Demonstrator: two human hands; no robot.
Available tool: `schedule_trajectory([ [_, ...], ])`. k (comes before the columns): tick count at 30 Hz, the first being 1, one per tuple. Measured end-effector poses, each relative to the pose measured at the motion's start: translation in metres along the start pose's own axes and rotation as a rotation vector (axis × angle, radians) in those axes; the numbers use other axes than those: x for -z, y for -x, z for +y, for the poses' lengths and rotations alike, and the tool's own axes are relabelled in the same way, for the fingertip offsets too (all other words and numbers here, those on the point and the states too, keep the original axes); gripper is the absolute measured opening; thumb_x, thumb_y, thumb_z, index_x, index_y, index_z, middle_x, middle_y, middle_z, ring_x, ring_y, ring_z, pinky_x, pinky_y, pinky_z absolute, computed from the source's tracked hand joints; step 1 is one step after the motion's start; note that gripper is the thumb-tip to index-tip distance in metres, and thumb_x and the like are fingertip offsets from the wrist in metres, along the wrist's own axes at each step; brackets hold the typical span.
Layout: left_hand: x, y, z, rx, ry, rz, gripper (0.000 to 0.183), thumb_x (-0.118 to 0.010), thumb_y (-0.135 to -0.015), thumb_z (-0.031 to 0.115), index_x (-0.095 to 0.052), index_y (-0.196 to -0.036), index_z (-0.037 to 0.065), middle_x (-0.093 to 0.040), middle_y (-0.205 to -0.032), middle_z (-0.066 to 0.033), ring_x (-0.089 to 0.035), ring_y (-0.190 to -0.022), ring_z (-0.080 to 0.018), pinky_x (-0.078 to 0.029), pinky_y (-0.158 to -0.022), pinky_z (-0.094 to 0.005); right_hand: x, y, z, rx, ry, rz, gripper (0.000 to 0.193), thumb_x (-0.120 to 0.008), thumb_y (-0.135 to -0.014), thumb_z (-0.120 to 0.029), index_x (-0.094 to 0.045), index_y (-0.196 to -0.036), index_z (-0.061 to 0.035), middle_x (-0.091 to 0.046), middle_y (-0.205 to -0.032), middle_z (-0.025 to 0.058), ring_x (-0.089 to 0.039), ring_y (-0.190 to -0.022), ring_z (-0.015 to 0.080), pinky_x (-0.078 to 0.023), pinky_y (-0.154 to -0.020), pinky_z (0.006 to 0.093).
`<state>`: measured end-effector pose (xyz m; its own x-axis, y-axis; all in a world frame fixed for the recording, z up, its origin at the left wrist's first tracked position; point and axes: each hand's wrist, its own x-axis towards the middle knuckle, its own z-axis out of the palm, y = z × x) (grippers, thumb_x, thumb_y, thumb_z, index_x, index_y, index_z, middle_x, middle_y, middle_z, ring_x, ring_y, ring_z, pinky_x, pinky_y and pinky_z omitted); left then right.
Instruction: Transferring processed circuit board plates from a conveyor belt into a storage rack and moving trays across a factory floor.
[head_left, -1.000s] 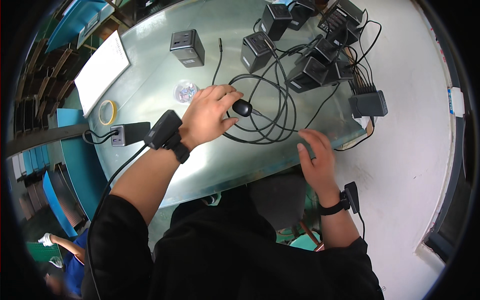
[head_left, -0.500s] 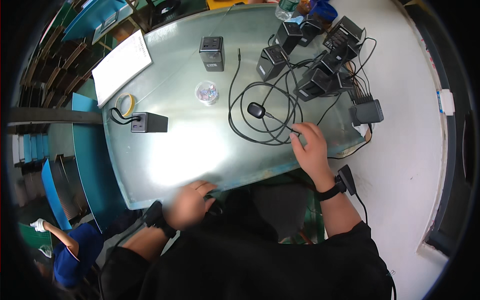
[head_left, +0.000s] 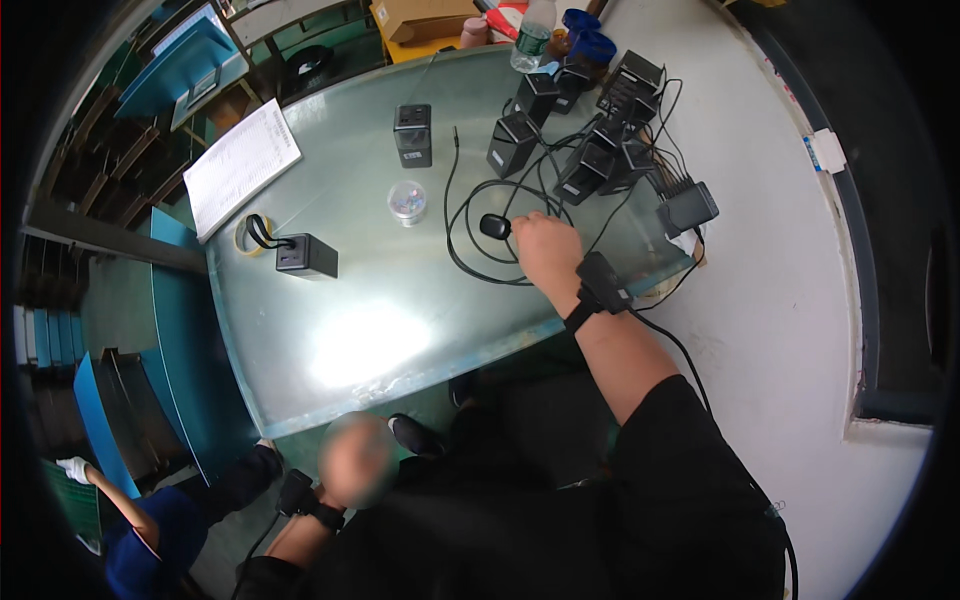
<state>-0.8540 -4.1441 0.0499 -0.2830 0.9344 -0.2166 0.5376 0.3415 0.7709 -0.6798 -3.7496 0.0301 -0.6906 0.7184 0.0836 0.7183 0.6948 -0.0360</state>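
Note:
My right hand (head_left: 548,255) reaches over the glass-topped table (head_left: 360,300). Its fingers are closed around the black cable (head_left: 455,240) right beside a small black rounded device (head_left: 494,226). The device seems to hang on the cable's end; my fingers partly hide where they join. Loops of the cable lie around the hand, with a straight plug (head_left: 456,135) at its far end. Below the table's near edge, away from any object, is my left hand (head_left: 358,460). It is blurred, so its fingers cannot be made out.
Several black box-shaped power units (head_left: 512,142) with tangled cords crowd the right side. Another black unit (head_left: 414,135) stands at centre back, one (head_left: 307,256) at left by a tape roll (head_left: 252,234). A clear cup (head_left: 407,202), papers (head_left: 242,168) and a bottle (head_left: 532,48) are also there.
My right hand has moved left and forward to the cable beside the rounded device. My left hand has dropped back from the table edge. The whole view has shifted.

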Motion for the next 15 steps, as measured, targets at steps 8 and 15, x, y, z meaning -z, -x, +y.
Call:
schedule_trajectory([
  [8,0.003,0.003,-0.015,0.015,-0.058,0.007,0.033,-0.076,-0.083,0.007,-0.067,-0.115,0.005,-0.069,-0.107,-0.0132,-0.070,-0.091,-0.0283,-0.057,-0.080,-0.0372,0.073,0.065,0.075,-0.255,-0.480,0.198,0.022,-0.074,-0.086,-0.015,-0.072,-0.107,-0.0058,-0.068,-0.097,0.0149,-0.067,-0.085,0.0358,-0.053,-0.073,0.0432],
  [15,-0.001,-0.019,-0.007,0.022,-0.062,-0.015,0.033,-0.076,-0.084,0.008,-0.067,-0.115,0.005,-0.069,-0.107,-0.0126,-0.070,-0.092,-0.0275,-0.057,-0.081,-0.0370,0.013,0.046,0.113,-0.176,-0.312,0.182,0.019,-0.071,-0.086,-0.015,-0.073,-0.104,-0.0106,-0.066,-0.098,0.0130,-0.065,-0.092,0.0364,-0.053,-0.076,0.0460],
])
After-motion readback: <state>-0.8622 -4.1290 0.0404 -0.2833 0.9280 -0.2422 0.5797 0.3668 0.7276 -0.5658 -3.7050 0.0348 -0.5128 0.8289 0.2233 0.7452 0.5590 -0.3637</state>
